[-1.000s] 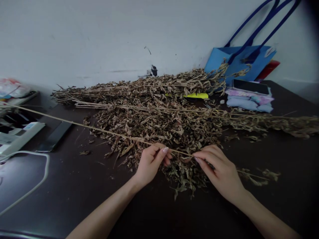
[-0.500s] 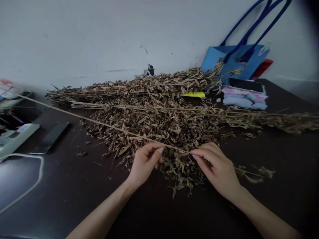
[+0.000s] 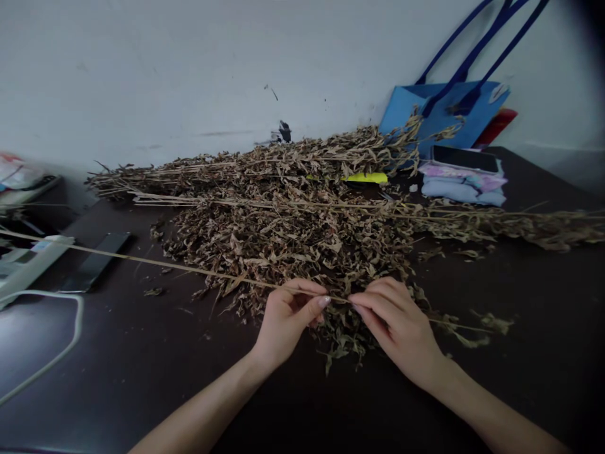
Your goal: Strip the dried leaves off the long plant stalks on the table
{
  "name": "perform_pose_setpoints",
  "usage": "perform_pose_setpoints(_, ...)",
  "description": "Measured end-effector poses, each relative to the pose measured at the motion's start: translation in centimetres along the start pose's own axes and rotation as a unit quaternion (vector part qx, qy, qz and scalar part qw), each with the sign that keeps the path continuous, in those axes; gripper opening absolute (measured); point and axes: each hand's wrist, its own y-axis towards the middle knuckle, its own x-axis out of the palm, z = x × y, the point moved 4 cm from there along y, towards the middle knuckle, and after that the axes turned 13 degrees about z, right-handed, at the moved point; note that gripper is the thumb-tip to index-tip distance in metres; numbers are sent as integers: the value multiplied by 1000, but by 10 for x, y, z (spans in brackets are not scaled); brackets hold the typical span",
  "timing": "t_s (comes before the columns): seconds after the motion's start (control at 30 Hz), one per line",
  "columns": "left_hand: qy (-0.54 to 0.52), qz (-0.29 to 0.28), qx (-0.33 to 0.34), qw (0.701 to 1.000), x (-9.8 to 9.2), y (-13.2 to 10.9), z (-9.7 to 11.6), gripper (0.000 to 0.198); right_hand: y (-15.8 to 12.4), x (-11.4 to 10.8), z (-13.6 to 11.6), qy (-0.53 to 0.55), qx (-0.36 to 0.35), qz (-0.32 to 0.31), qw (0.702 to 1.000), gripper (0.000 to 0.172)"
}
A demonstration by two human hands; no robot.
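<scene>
A long, thin dried plant stem (image 3: 179, 266) runs from the left edge of the head view to my fingers. My left hand (image 3: 293, 321) pinches it between thumb and forefinger. Just to the right, my right hand (image 3: 401, 331) grips the same stem, fingertips close to the left ones. Past the right hand, the stem's leafy tip (image 3: 491, 325) sticks out with a few curled leaves. Under and behind both hands spreads a heap of dried brown leaves (image 3: 293, 236), greener at its near edge.
Bundled dried stalks (image 3: 227, 167) lie behind the heap along the wall. At right are a blue bag (image 3: 454, 126) and a phone (image 3: 466, 159) on folded cloth (image 3: 466, 189). A dark flat object (image 3: 97, 261), a power strip (image 3: 28, 268) and a white cable (image 3: 78, 328) occupy the left.
The stem's far left part has swung lower, toward me. My left hand has shifted right and my right hand slightly left, so the two are closer together.
</scene>
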Motion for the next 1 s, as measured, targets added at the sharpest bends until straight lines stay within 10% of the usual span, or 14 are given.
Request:
perform_pose_setpoints(0.57,114,7,155,981,-17,11,1,10,3,-2,3,-11,14,-12,1000,14)
perform_pose_setpoints(1.0,33,19,49,998,-16,9,9,17,0,4,6,-35,9,-64,997,34)
